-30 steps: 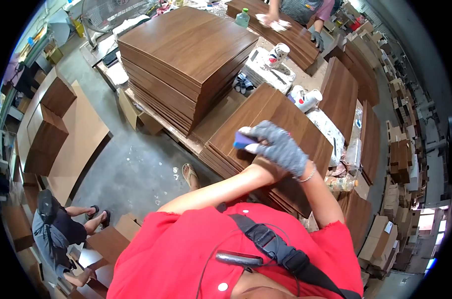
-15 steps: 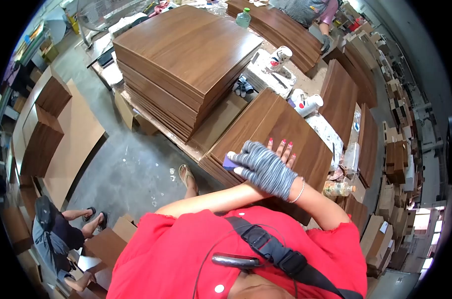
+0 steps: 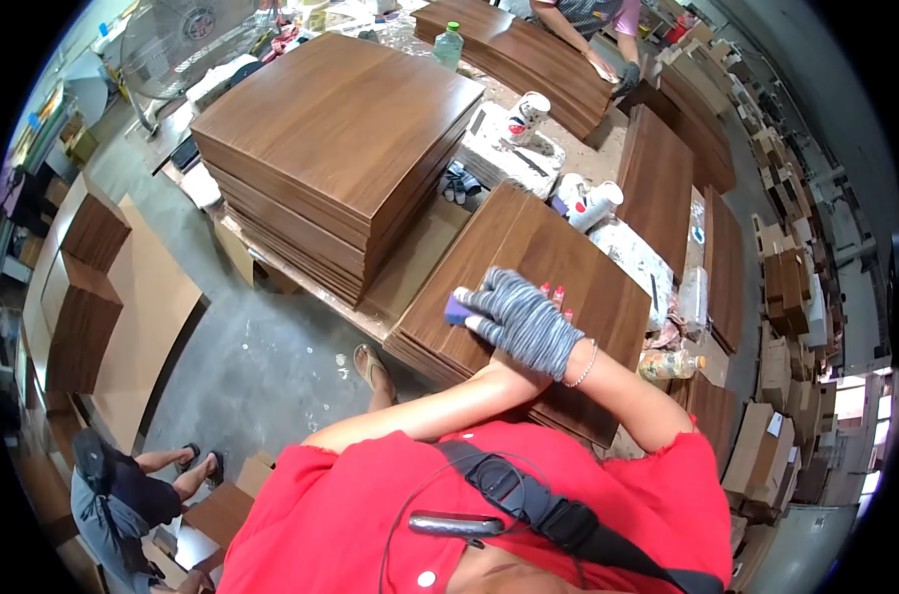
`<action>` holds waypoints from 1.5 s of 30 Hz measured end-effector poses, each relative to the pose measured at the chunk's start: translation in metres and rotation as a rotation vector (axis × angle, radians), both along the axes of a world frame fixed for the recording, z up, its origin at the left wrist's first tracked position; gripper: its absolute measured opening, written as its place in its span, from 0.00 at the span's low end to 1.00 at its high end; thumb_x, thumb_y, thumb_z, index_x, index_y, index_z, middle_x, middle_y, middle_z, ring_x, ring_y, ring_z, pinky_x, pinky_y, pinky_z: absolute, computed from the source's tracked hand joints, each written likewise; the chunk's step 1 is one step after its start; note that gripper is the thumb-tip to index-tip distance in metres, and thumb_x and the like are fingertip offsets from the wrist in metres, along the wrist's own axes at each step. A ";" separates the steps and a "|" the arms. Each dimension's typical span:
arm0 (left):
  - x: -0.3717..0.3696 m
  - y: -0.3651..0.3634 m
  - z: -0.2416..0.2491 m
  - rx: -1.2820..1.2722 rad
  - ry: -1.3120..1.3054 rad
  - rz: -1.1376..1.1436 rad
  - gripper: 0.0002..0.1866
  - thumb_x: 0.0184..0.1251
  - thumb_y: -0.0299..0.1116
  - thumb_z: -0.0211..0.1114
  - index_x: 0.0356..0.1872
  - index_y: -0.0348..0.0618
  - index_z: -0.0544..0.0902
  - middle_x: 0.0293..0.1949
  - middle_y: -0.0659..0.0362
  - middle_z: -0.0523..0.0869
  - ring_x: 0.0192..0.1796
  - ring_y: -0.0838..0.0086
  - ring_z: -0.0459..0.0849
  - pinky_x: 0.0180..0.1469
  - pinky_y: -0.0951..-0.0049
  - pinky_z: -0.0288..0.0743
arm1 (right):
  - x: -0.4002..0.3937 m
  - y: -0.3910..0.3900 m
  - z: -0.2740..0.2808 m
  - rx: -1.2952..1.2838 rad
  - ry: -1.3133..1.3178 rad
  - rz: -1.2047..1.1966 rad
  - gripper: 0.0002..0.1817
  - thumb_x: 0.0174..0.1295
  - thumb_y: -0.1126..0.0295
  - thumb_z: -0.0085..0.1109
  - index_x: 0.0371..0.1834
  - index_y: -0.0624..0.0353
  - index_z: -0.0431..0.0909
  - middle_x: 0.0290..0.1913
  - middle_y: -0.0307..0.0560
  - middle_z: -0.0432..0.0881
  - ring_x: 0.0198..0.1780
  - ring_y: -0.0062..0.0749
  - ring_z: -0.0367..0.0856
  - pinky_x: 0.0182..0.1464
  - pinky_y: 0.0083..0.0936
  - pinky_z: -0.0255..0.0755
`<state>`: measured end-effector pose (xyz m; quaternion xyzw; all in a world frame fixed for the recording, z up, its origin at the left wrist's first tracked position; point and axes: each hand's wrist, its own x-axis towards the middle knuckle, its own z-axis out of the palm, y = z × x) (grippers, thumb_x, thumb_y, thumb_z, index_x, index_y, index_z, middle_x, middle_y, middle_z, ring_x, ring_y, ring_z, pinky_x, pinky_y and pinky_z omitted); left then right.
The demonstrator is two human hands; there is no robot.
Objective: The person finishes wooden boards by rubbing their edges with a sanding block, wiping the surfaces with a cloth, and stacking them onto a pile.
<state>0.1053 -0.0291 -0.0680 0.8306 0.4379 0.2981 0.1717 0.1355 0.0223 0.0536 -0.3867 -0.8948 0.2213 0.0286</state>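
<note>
Head view, gloved right hand [image 3: 524, 322] gripping blue block [image 3: 458, 308], wood panel [image 3: 568, 257]

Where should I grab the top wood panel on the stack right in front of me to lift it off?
Grip the top panel by its bare far-left corner edge, coming from the aisle side: it lies flat, that edge overhangs free, and both hands, left hand uppermost, cover the near end.
</note>
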 end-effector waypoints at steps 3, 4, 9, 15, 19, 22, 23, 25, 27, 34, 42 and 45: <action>-0.019 0.002 0.044 -0.187 0.202 -0.170 0.39 0.76 0.60 0.51 0.76 0.40 0.67 0.76 0.44 0.68 0.81 0.49 0.57 0.80 0.35 0.38 | 0.027 0.044 -0.029 0.218 0.128 -0.100 0.19 0.63 0.62 0.66 0.56 0.57 0.85 0.49 0.60 0.80 0.55 0.55 0.77 0.60 0.47 0.71; -0.016 -0.002 0.047 -0.086 0.307 -0.062 0.42 0.75 0.66 0.49 0.75 0.40 0.68 0.76 0.46 0.67 0.81 0.52 0.56 0.79 0.30 0.33 | 0.030 0.062 -0.023 0.185 0.046 -0.168 0.19 0.63 0.63 0.66 0.55 0.58 0.85 0.48 0.60 0.81 0.55 0.56 0.78 0.60 0.46 0.72; -0.014 -0.001 0.042 -0.023 0.266 -0.032 0.41 0.74 0.66 0.49 0.75 0.42 0.69 0.77 0.48 0.65 0.82 0.53 0.53 0.78 0.28 0.28 | 0.039 0.102 -0.021 0.277 -0.033 -0.218 0.19 0.65 0.61 0.64 0.55 0.58 0.85 0.46 0.60 0.82 0.52 0.55 0.79 0.60 0.44 0.72; -0.009 0.005 0.019 -0.215 0.024 -0.153 0.41 0.74 0.66 0.50 0.75 0.43 0.70 0.73 0.48 0.73 0.79 0.54 0.62 0.78 0.28 0.36 | 0.014 0.033 -0.007 0.121 -0.077 -0.139 0.22 0.68 0.59 0.61 0.61 0.57 0.82 0.55 0.66 0.78 0.59 0.58 0.76 0.66 0.45 0.70; -0.015 -0.001 0.047 -0.044 0.323 -0.054 0.43 0.74 0.66 0.49 0.77 0.41 0.66 0.78 0.46 0.64 0.83 0.51 0.52 0.77 0.27 0.36 | 0.031 0.072 -0.024 0.290 -0.001 -0.225 0.20 0.65 0.61 0.66 0.58 0.56 0.85 0.46 0.62 0.79 0.52 0.55 0.77 0.58 0.44 0.72; -0.012 -0.002 0.044 -0.003 0.303 -0.023 0.43 0.74 0.66 0.49 0.78 0.42 0.65 0.80 0.47 0.59 0.83 0.53 0.51 0.77 0.27 0.35 | 0.048 0.127 -0.032 0.335 -0.128 -0.344 0.18 0.67 0.58 0.59 0.53 0.56 0.85 0.51 0.64 0.81 0.54 0.57 0.80 0.60 0.45 0.74; -0.012 -0.001 0.042 0.018 0.281 -0.023 0.43 0.74 0.66 0.49 0.77 0.42 0.65 0.81 0.46 0.58 0.84 0.53 0.51 0.77 0.27 0.35 | 0.055 0.146 -0.038 0.360 -0.140 -0.362 0.18 0.67 0.56 0.60 0.50 0.56 0.86 0.49 0.62 0.83 0.53 0.56 0.82 0.59 0.46 0.74; -0.012 0.000 0.043 0.020 0.281 -0.034 0.43 0.74 0.65 0.49 0.77 0.41 0.65 0.81 0.45 0.57 0.84 0.52 0.50 0.77 0.26 0.35 | 0.078 0.192 -0.065 0.415 -0.076 -0.365 0.18 0.66 0.55 0.60 0.48 0.56 0.88 0.45 0.60 0.87 0.50 0.53 0.84 0.58 0.46 0.76; -0.016 -0.001 0.046 0.009 0.297 -0.050 0.42 0.75 0.65 0.49 0.77 0.40 0.65 0.81 0.44 0.56 0.84 0.51 0.48 0.77 0.26 0.35 | 0.085 0.217 -0.077 0.381 -0.031 -0.410 0.19 0.65 0.55 0.61 0.48 0.56 0.89 0.45 0.59 0.88 0.50 0.51 0.86 0.58 0.43 0.76; -0.014 0.000 0.048 -0.012 0.303 -0.056 0.43 0.76 0.65 0.48 0.78 0.40 0.63 0.81 0.44 0.56 0.84 0.51 0.47 0.77 0.27 0.35 | 0.098 0.216 -0.080 0.205 0.064 -0.517 0.21 0.63 0.56 0.70 0.52 0.59 0.88 0.44 0.58 0.90 0.45 0.46 0.89 0.54 0.34 0.78; -0.012 0.001 0.046 0.044 0.320 -0.050 0.43 0.74 0.66 0.49 0.77 0.42 0.65 0.80 0.45 0.59 0.83 0.51 0.52 0.76 0.25 0.38 | 0.098 0.228 -0.077 0.266 -0.086 -0.379 0.20 0.63 0.54 0.59 0.39 0.60 0.89 0.41 0.60 0.88 0.42 0.51 0.87 0.49 0.40 0.79; -0.010 -0.001 0.047 0.030 0.341 -0.050 0.43 0.75 0.65 0.49 0.78 0.42 0.64 0.80 0.45 0.58 0.83 0.51 0.51 0.76 0.26 0.37 | 0.097 0.213 -0.071 0.112 -0.056 -0.597 0.20 0.62 0.53 0.60 0.39 0.60 0.88 0.40 0.59 0.88 0.43 0.53 0.87 0.49 0.42 0.78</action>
